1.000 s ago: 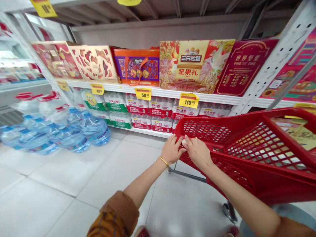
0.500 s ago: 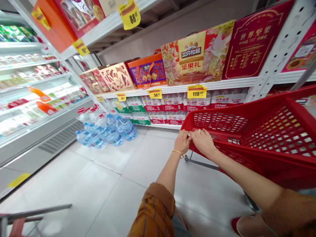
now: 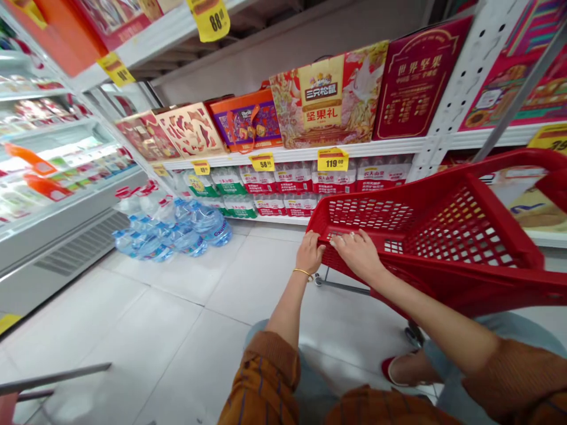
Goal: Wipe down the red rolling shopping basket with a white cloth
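Observation:
A red plastic shopping cart (image 3: 443, 265) with a perforated basket fills the right side of the head view. My left hand (image 3: 310, 252), with a gold bangle at the wrist, is wrapped over the cart's near left corner. Just right of it, my right hand (image 3: 358, 254) grips the rim of the same cart, a ring showing on one finger. A small gap separates the two hands. The basket's visible inside holds nothing. One cart wheel (image 3: 414, 334) stands close to a red shoe (image 3: 390, 369).
Shelves ahead carry gift boxes (image 3: 328, 100) above packs of bottled water (image 3: 301, 177). Large blue water bottles (image 3: 177, 230) stand on the tiled floor at left, beside a refrigerated case (image 3: 66, 236). A metal bar and red part (image 3: 53, 378) show at the lower left.
The shelves have shifted left in view, and more of the cart's right end shows. Both hands stay on the rim, slightly farther apart. More of my legs is visible.

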A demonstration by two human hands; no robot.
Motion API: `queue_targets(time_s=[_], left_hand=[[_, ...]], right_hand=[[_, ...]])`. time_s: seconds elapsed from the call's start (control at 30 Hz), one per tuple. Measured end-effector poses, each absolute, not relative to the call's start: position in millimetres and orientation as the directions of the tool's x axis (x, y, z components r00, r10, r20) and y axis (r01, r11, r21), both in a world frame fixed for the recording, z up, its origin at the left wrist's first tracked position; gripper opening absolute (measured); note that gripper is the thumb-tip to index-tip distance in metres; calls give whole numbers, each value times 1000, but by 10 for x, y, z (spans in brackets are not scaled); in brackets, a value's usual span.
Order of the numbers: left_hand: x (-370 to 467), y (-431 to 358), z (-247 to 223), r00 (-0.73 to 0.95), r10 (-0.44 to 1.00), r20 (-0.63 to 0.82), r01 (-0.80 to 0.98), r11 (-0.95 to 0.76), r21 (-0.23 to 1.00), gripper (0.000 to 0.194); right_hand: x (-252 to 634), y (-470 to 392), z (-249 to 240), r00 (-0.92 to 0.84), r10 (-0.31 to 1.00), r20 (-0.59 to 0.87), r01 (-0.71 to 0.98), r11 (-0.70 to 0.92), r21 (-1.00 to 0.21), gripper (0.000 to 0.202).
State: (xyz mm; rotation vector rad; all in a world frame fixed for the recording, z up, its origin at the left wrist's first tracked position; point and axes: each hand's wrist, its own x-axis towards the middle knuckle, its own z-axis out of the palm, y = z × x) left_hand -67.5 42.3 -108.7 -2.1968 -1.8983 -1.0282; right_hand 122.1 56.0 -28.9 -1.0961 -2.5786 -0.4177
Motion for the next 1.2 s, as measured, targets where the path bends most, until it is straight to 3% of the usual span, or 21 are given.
queue_targets(time_s=[0.27,0.4,0.97,1.2], left_hand=[[-546,290,-856,-32,877,479,921,-160,354,45],[-396,278,-731,18,875,484,919,-205,337,38],[-172,217,-833,-100,835,541,909,-144,390,22],[-100,16,-779,-146,822,550,914,-100,392,19]], right_hand=[[1416,507,-263,-664,631,401,730,664,163,29],[1327,521,-272,-643,648,408,745,652,139,34],[1449,266,-304,-583,647,491,784,606,134,34],[1563,213,-359,-623,521,584,718,677,161,29]])
